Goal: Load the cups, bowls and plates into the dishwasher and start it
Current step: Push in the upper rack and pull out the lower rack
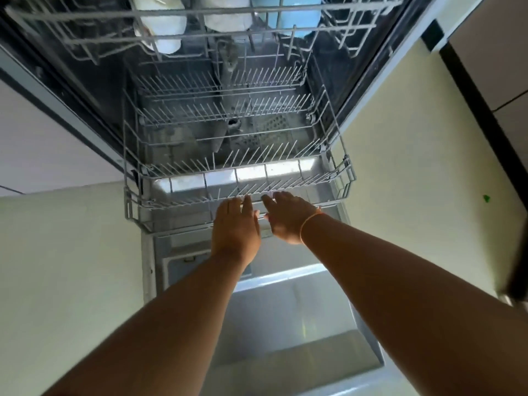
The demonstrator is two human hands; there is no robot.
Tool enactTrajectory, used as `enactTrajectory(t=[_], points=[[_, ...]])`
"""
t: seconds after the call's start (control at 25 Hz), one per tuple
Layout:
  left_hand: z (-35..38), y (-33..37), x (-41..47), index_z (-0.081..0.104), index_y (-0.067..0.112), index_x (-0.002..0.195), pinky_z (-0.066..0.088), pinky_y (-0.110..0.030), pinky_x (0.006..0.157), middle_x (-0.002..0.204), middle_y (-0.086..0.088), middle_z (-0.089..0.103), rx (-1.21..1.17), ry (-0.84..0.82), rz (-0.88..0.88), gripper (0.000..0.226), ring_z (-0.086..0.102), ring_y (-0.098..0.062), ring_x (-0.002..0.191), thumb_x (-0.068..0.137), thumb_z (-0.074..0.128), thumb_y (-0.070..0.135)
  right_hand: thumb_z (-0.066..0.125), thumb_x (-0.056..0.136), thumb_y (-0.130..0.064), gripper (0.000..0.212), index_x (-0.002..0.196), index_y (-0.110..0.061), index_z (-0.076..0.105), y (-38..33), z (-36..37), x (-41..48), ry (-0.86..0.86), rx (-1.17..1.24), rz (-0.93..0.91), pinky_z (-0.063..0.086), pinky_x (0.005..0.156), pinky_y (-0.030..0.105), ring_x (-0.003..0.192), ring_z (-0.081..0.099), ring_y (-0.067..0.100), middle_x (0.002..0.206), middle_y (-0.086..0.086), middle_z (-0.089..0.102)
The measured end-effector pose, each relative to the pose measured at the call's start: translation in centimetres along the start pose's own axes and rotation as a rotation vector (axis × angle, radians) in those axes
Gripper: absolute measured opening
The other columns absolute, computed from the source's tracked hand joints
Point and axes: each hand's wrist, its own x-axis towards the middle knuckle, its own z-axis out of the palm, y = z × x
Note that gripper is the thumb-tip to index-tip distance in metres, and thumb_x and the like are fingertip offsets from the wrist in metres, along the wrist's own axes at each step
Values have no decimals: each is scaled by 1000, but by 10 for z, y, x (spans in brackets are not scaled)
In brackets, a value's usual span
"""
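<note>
Dishwasher lower rack [345, 173] should slide squarely: left hand [235, 225] and right hand [286, 218] rest straight-fingered on its front rail, clasping nothing.

A home kitchen: an open dishwasher [234, 132] with wire racks, built in between pale cabinet fronts [65, 132]

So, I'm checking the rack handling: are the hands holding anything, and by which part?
Nothing clearly held: the left hand and right hand lay fairly straight fingers on the lower rack's front rail, without a closed grip.
</note>
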Motion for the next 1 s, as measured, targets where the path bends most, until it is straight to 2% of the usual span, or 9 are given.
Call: enactTrajectory(t=[0.12, 0.28, 0.44, 0.6, 0.8, 0.92, 1.0], points=[[17, 11, -48, 41, 6, 136, 29, -38, 105, 133, -18, 48, -2, -28, -44, 42, 40, -34, 124, 99, 34, 25, 37, 98, -25, 53, 146, -14, 18, -8, 26, -41, -46, -31, -25, 30, 107, 42, 135, 30, 31, 148, 16, 30], [30, 20, -97, 53, 7, 124, 36, -38, 99, 125, -17, 53, -15, -41, -68, 35, 47, -33, 117, 98, 35, 22, 37, 97, -22, 41, 138, -16, 34, -17, 55, -80, -62, 17, -21, 41, 94, 41, 119, 49, 34, 130, 17, 50], [46, 40, -160, 59, 10, 113, 41, -36, 89, 119, -13, 55, -6, -70, -132, 33, 51, -30, 110, 98, 33, 23, 37, 96, -16, 42, 138, -16, 37, -22, 89, -133, -115, 43, -70, 43, 91, 37, 114, 53, 32, 127, 15, 54], [56, 55, -215, 57, 13, 113, 42, -33, 85, 114, -9, 55, 2, -177, -180, 32, 53, -25, 105, 99, 31, 23, 40, 94, -13, 42, 135, -18, 40, -27, 125, -181, -155, 84, -121, 45, 90, 37, 108, 57, 31, 121, 14, 59], [59, 61, -242, 54, 13, 118, 42, -32, 89, 118, -8, 54, -47, -200, -169, 31, 52, -24, 109, 99, 31, 22, 40, 96, -17, 37, 133, -18, 41, -31, 154, -203, -93, 153, -80, 43, 96, 39, 112, 51, 28, 122, 12, 55], [55, 64, -236, 55, 10, 119, 45, -34, 88, 117, -12, 55, -81, -246, -182, 31, 55, -27, 107, 98, 33, 20, 36, 97, -19, 39, 137, -20, 38, -31, 152, -200, -142, 106, -60, 38, 102, 43, 120, 46, 28, 131, 11, 51], [55, 65, -234, 51, 10, 124, 42, -36, 94, 123, -14, 55, -113, -248, -184, 33, 52, -28, 114, 98, 33, 21, 36, 98, -21, 44, 141, -21, 31, -33, 146, -199, -124, 104, -50, 31, 108, 45, 131, 37, 28, 141, 11, 42]])
